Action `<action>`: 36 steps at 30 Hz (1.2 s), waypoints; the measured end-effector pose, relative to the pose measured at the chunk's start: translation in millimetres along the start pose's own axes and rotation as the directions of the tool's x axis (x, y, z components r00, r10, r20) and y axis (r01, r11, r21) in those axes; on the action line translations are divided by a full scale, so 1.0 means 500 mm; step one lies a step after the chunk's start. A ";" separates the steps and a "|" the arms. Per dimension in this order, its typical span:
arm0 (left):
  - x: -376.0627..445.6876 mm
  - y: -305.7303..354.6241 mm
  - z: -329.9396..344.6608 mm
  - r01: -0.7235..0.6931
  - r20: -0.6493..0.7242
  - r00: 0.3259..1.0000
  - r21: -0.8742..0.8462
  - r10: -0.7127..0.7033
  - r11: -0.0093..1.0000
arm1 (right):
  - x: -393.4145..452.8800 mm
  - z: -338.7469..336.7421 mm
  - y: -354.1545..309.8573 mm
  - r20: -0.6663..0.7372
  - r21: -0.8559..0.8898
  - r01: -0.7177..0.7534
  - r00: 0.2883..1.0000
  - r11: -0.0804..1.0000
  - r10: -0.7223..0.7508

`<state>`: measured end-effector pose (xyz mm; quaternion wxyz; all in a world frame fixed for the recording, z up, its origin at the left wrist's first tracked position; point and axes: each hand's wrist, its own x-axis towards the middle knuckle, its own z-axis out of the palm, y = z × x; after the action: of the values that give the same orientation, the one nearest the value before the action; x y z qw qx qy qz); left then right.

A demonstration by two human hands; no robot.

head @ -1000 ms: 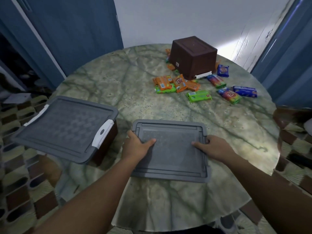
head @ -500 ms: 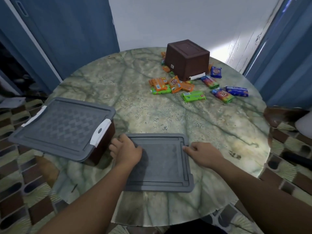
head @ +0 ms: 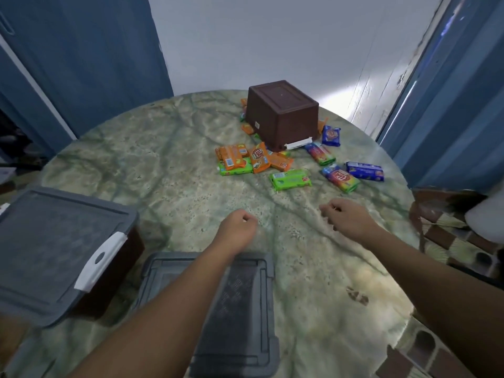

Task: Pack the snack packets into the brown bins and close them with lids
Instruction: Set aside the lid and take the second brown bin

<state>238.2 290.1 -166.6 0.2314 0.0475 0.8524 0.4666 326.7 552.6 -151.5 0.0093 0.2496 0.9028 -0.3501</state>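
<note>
My left hand [head: 237, 227] and right hand [head: 347, 218] hover loosely curled and empty over the veined green marble table [head: 169, 170]. The flat grey textured plastic lid [head: 240, 309] lies near me. The upturned brown plastic bin [head: 282, 114] sits far right.

A: Report all legible markings on the snack packets.

B: Orange packet [head: 258, 157] near the upturned brown bin [head: 283, 113]: round red logo, letters appear to read "TUC", not confirmed. Rainbow-coloured packet [head: 340, 178]: the same kind of red logo, equally blurred. Blue packet [head: 331, 135] beside the bin: red round emblem, wording unreadable.

A: Green packets?

B: Green packet [head: 290, 180]: pale label panel and a small red mark, text too small to read. Long blue packet [head: 365, 171]: print present, illegible.

A: The bin itself?

B: Small white sticker [head: 256, 124] on its side wall, content unreadable. No numbers or signs can be read.
</note>
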 end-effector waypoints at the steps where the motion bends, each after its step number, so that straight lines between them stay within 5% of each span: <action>1: 0.020 0.020 0.020 0.019 -0.018 1.000 -0.052 -0.020 0.998 | 0.029 -0.018 0.006 0.003 0.025 0.008 1.000 1.000 -0.008; 7: 0.146 0.171 0.206 0.150 -0.095 0.978 -0.312 -0.188 0.938 | 0.254 -0.116 0.079 -0.009 0.158 0.040 0.999 0.987 -0.039; 14: 0.272 0.363 0.390 0.230 -0.167 0.889 -0.639 -0.425 0.733 | 0.439 -0.235 0.145 0.124 0.314 0.048 0.988 0.948 -0.091; 26: 0.489 0.540 0.335 0.169 -0.227 0.829 -0.769 -0.511 0.616 | 0.607 -0.308 0.100 0.185 0.355 0.092 0.969 0.930 -0.167; 32: 0.591 0.599 0.290 0.225 -0.083 0.755 -0.899 -0.650 0.376 | 0.693 -0.302 0.058 0.164 0.395 0.136 0.963 0.909 -0.215; 36: 0.668 0.600 0.284 0.267 -0.048 0.714 -0.904 -0.698 0.335 | 0.765 -0.297 0.035 0.196 0.436 0.170 0.941 0.884 -0.277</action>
<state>-36.8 667.0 -103.3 0.1600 -0.4401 0.5083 0.7227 23.4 827.8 -123.7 0.0304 0.0927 0.8226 -0.5602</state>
